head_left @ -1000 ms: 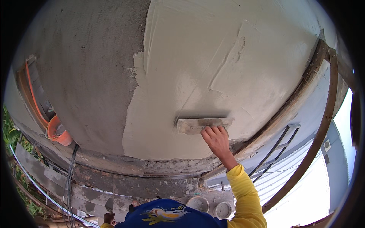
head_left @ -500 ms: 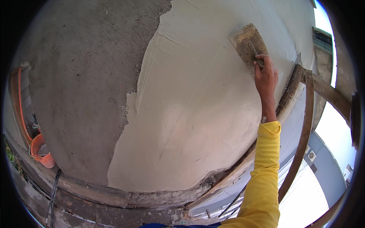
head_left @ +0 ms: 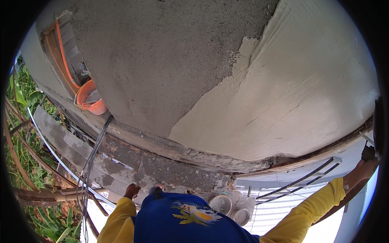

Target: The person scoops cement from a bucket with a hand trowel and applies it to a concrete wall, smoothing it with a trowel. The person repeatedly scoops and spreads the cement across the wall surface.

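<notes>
My right hand (head_left: 366, 168) reaches out to the far right edge of the view, its fingers closed round the plastering trowel (head_left: 368, 152). Only a dark part of the trowel shows, next to the wall's lower right edge; its blade is mostly hidden. Low on the left, my left hand (head_left: 132, 190) hangs above the planks, curled into a fist with nothing seen in it. Smooth pale plaster (head_left: 296, 101) covers the right part of the wall. A ragged edge divides it from the rough grey render (head_left: 162, 65) on the left.
An orange bucket (head_left: 97, 107) holding grey material stands in an opening at left. Dark cables (head_left: 99, 139) hang below it. Stained planks (head_left: 117, 172) run along the wall's foot. Two pale round pails (head_left: 221, 204) sit by my body. Poles (head_left: 40, 196) and green plants lie beyond, at left.
My view has swung down and left. My right hand with the trowel has gone from the upper plaster to the far right edge. My left hand and the pails have come into view.
</notes>
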### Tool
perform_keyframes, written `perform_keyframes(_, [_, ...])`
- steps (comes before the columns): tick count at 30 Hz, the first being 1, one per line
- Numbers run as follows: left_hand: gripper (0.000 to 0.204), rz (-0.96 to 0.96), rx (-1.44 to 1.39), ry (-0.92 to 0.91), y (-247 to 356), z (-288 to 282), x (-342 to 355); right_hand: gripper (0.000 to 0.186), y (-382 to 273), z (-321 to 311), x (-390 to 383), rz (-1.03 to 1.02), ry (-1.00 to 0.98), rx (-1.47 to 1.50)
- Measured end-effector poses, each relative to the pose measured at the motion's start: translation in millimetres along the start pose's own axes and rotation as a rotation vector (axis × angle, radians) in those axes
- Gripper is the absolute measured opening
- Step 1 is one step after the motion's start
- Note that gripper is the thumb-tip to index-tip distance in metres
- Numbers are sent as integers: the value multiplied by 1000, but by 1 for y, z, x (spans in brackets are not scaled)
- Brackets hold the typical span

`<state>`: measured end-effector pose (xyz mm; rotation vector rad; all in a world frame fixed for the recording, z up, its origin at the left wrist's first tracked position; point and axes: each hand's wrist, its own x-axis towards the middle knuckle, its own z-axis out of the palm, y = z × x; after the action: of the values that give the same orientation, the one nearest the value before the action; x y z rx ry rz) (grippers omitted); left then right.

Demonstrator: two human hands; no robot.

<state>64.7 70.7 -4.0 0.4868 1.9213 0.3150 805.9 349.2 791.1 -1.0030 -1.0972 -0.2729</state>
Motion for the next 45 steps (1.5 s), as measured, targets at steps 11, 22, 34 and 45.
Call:
perform_keyframes(11, [39,344,755,-405,149,23,31,49,144,-207,-636,1156,847,589])
perform_keyframes(22, [54,757,1299,-908,200,434,33,37,129,-310,-880,1319,1284,332])
perform_keyframes(34, [38,386,1573,-954,54,826,155,43,131,-344,-1020,1427,1617,86])
perform_keyframes(45, [37,8,1131,-990,55,870,120,46,145,-337,-1057,1529,1531,58])
